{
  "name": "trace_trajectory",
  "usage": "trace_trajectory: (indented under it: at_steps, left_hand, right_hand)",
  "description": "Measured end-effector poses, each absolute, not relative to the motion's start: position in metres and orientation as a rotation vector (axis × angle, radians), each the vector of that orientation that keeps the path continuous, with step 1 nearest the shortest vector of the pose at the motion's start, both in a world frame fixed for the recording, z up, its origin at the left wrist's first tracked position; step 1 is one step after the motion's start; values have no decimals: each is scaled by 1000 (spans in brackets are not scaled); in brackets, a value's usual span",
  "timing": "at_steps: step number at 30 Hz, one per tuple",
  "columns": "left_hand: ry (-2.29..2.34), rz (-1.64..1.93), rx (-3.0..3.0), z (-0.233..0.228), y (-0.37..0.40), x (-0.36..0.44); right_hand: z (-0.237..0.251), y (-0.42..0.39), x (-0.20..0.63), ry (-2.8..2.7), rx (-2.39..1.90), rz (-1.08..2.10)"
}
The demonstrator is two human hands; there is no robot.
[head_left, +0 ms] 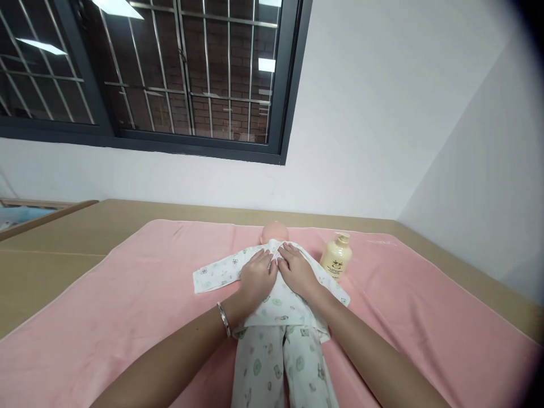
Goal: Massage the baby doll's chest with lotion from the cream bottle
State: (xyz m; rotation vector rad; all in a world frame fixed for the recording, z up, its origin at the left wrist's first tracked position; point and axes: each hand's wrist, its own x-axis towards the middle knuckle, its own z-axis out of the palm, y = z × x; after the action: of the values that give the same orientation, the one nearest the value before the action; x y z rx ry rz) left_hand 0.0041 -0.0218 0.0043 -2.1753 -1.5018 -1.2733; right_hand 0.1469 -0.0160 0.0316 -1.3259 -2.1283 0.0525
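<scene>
left hand (256, 276) and right hand (297, 271) flat on baby doll (276, 294) chest, side by side, grip open, holding nothing. lotion bottle (336, 256) just beside doll on pink blanket (127, 306).

Just to the right of the right hand (298, 273), near but apart: a cream pump bottle (336, 258) with a dark label, upright on a pink blanket (127, 306). Beneath and all around both hands, that blanket spread flat over a tan surface (51, 266). Well beyond the left hand (256, 277), high on a white wall (382, 113): a dark-framed window (191, 73) with metal bars, brick behind, light strips mirrored in the glass. Far off to the left, a wooden rail (46, 218).
</scene>
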Motion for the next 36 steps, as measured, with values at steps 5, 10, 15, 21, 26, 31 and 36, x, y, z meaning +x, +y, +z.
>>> trace_trajectory:
  at_steps: [5, 10, 15, 21, 26, 31, 36]
  left_hand:
    - [-1591, -1159, -2231, 9, -21, 3]
    - [-1620, -1079, -2341, 14, -15, 1]
    - [-1697, -1076, -2381, 11, -9, 0]
    - [-1702, -1122, -2388, 7, -6, 0]
    - [-1688, -1137, -2363, 4, -4, 2]
    - [-1664, -1144, -2342, 3, -5, 2]
    - [-1645, -1155, -2335, 3, -5, 1]
  right_hand:
    - [33, -21, 144, -2112, -1368, -9]
    - [34, -35, 138, -2085, -1437, -108]
    - [36, -43, 134, -2095, -1442, -174]
    - [37, -35, 139, -2088, -1384, -82]
    - [27, -17, 147, -2099, -1302, 50]
    - [19, -13, 146, -2073, -1307, 77]
    - [21, -15, 146, -2064, -1298, 87]
